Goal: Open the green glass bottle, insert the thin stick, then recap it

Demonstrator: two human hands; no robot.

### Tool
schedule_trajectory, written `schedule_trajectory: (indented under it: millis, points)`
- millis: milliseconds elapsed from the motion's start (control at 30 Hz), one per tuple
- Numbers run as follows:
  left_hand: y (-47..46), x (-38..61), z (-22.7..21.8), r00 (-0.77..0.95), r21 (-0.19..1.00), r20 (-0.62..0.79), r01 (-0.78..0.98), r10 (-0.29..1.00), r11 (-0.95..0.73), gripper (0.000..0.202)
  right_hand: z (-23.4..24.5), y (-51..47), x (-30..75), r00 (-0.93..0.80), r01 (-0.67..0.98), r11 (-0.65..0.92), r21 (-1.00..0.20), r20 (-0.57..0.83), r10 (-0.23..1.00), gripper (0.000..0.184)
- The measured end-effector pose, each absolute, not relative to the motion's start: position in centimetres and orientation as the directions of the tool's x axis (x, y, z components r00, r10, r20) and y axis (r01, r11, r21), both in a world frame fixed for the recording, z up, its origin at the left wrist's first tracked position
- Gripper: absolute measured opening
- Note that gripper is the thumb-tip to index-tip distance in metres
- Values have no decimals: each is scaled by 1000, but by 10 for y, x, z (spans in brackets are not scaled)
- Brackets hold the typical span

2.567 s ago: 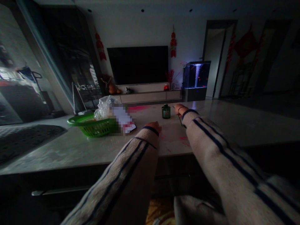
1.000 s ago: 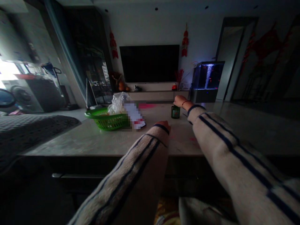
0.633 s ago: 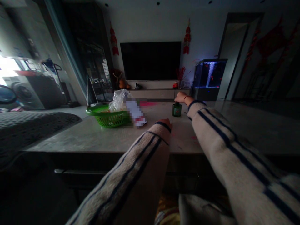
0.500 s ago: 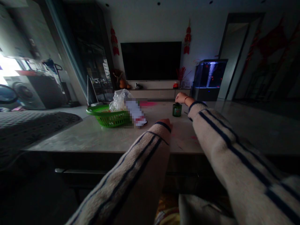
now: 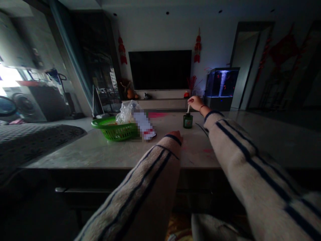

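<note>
A small dark green bottle (image 5: 188, 121) with a label stands upright on the table. Above it, my right hand (image 5: 195, 101) pinches the top of a short white stick (image 5: 188, 108) that rises from the bottle's neck. Whether the stick's lower end is still inside the neck is hard to tell. My left hand (image 5: 177, 134) is low over the table, in front and to the left of the bottle. Its fingers are hidden behind the wrist and striped sleeve. A thin dark strip (image 5: 201, 129) lies right of the bottle, partly behind my right sleeve.
On the table's left side is a green plastic basket (image 5: 117, 132) with a clear plastic bag (image 5: 126, 112) in it. A blurred-out white item (image 5: 144, 124) leans at the basket's right side. The stone-topped table (image 5: 100, 155) has pink marks.
My right hand has risen relative to the bottle, and the white stick now shows between hand and neck. The view has tilted up slightly. The left hand has hardly moved.
</note>
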State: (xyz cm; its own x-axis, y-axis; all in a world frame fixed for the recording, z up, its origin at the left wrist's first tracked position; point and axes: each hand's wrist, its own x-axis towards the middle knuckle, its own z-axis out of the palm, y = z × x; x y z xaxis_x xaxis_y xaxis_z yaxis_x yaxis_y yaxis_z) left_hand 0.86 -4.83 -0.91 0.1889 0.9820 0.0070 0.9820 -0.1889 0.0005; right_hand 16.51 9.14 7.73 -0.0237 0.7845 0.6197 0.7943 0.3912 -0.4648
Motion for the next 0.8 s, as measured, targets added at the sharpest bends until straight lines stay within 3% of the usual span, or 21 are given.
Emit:
schedule_trajectory:
  millis: [267,367,433,533,700,800]
  points:
    - [-49,9,-7,176,2,15,984,984,-176,45,87,68,208,178,628,477,-615,710,681,28]
    - [-50,9,-6,159,2,12,987,987,-159,45,67,60,221,150,578,447,-682,628,764,27]
    - [-51,9,-5,149,1,8,989,989,-149,45,50,57,226,42,617,384,-687,516,856,24]
    - [-51,9,-4,141,-7,5,990,990,-141,45,28,57,229,-80,760,285,-584,352,933,18]
    - [-48,9,-8,133,-41,37,990,990,-132,44,9,63,224,-185,939,262,-224,314,931,17]
    - [-46,9,-10,143,-54,50,989,988,-140,43,5,59,218,-215,965,245,-90,263,941,17]
